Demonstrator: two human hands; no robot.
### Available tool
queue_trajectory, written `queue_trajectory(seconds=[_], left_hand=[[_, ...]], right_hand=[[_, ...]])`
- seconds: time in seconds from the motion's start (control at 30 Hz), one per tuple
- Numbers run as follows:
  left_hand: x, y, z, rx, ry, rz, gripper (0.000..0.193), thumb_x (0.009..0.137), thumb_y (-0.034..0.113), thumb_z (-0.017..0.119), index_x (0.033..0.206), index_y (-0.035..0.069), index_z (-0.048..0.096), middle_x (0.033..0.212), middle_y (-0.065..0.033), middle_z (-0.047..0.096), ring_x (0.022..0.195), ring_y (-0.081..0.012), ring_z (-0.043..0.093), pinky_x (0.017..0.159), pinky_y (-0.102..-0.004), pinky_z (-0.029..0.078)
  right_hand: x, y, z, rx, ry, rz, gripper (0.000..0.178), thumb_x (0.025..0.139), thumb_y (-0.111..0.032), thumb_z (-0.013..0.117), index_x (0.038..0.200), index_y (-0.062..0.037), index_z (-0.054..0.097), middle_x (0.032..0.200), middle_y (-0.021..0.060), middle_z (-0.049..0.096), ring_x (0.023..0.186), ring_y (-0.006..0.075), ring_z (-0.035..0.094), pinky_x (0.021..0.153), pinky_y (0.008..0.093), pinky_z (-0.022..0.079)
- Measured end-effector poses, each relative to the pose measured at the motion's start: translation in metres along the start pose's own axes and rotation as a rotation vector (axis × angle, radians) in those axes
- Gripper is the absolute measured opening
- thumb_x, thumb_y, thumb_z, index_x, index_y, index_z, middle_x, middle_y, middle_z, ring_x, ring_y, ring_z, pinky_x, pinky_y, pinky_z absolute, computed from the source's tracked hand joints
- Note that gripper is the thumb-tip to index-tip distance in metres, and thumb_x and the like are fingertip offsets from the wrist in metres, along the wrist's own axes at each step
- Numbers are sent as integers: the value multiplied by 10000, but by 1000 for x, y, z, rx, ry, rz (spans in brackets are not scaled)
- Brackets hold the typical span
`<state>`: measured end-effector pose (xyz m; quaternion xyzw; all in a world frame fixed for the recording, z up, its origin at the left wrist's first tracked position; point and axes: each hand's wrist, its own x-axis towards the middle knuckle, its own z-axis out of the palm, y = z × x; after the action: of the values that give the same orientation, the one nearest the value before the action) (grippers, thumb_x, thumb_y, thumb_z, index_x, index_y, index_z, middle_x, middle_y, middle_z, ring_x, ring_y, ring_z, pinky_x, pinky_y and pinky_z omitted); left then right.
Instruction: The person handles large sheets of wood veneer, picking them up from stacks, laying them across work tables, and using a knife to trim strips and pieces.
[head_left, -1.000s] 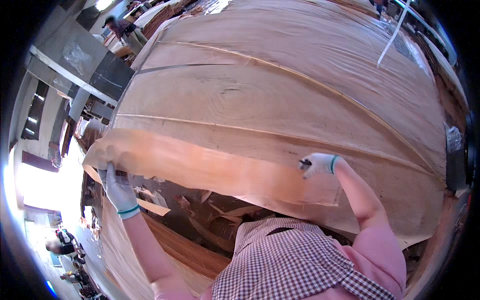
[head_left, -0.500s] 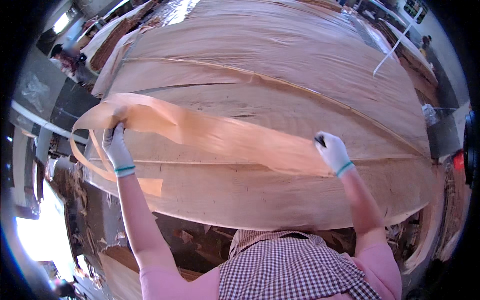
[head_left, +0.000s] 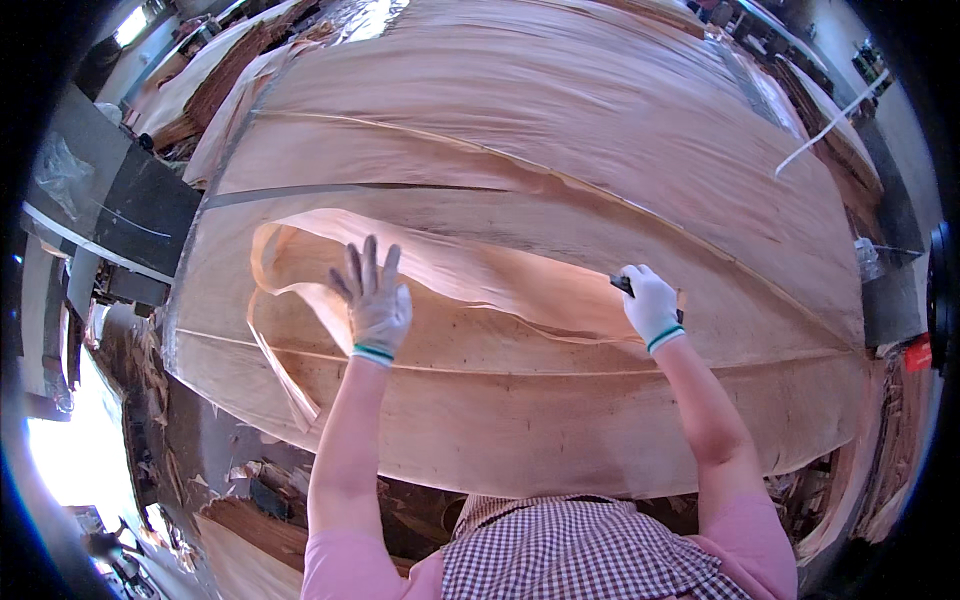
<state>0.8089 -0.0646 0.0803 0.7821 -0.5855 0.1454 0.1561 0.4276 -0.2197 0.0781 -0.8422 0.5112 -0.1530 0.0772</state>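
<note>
A long, narrow strip of thin wood veneer (head_left: 480, 275) stretches across the large veneer sheet (head_left: 560, 420) in front of me. Its left end curls back in a loop, and a narrow tail hangs toward the near left edge. My left hand (head_left: 378, 305), in a white glove with a grey palm side, is open with fingers spread, beside the loop. On the right, my gloved right hand (head_left: 652, 305) is closed around a black tool (head_left: 622, 284), whose dark ends show on both sides of the fist. The strip's right end meets this hand; whether the fingers pinch it is hidden.
A dark slit (head_left: 350, 188) and a raised diagonal seam (head_left: 600, 195) cross the sheets beyond the strip. Stacked veneer (head_left: 215, 85) stands at the far left. A white rod (head_left: 832, 128) juts over the far right. Scraps (head_left: 275, 480) litter the floor below the near edge.
My left hand has let go of the strip, spread its fingers and moved right and slightly nearer. The strip's looped end has dropped and shifted right. My right hand has moved slightly left.
</note>
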Motion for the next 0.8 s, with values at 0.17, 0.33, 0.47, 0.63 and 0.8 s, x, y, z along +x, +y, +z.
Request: queue_trajectory(seconds=[0.17, 0.33, 0.47, 0.63, 0.8], left_hand=[[32, 5, 37, -19, -182, -78, 477, 912, 343, 471, 1323, 100, 487, 1460, -96, 349, 1386, -347, 213, 1098, -618, 72], [34, 4, 79, -45, -393, -149, 501, 923, 361, 491, 1345, 94, 461, 1431, -123, 390, 1358, -357, 274, 1088, -571, 190], [12, -8, 112, -222, -34, -111, 479, 899, 294, 548, 1330, 98, 475, 1419, -115, 407, 1279, -372, 396, 1055, -508, 296], [6, 5, 105, -190, -41, -233, 454, 874, 286, 568, 1289, 108, 519, 1409, -154, 404, 1292, -379, 371, 1060, -531, 272], [14, 12, 94, -181, -62, -342, 550, 837, 303, 576, 1299, 23, 472, 1419, -187, 379, 1324, -360, 328, 1073, -584, 185]], right_hand=[[27, 14, -3, -16, 72, -22, 123, 774, -84, 619, 886, -113, 579, 860, 98, 606, 771, 328, 619, 649, 437, 505], [63, 44, 9, -69, -96, 58, 144, 800, -73, 589, 939, -107, 595, 956, 135, 596, 843, 344, 620, 715, 436, 513], [93, -3, 3, -102, -224, 310, 216, 767, -4, 554, 983, -11, 565, 1260, 272, 437, 1023, 409, 573, 883, 453, 478], [107, -136, 26, 333, -173, -429, 143, 849, -139, 578, 903, -9, 551, 940, 256, 612, 826, 423, 606, 670, 483, 496], [127, -226, 110, 153, -496, -323, 274, 924, -284, 455, 958, -24, 535, 804, 234, 655, 768, 409, 643, 694, 511, 499]])
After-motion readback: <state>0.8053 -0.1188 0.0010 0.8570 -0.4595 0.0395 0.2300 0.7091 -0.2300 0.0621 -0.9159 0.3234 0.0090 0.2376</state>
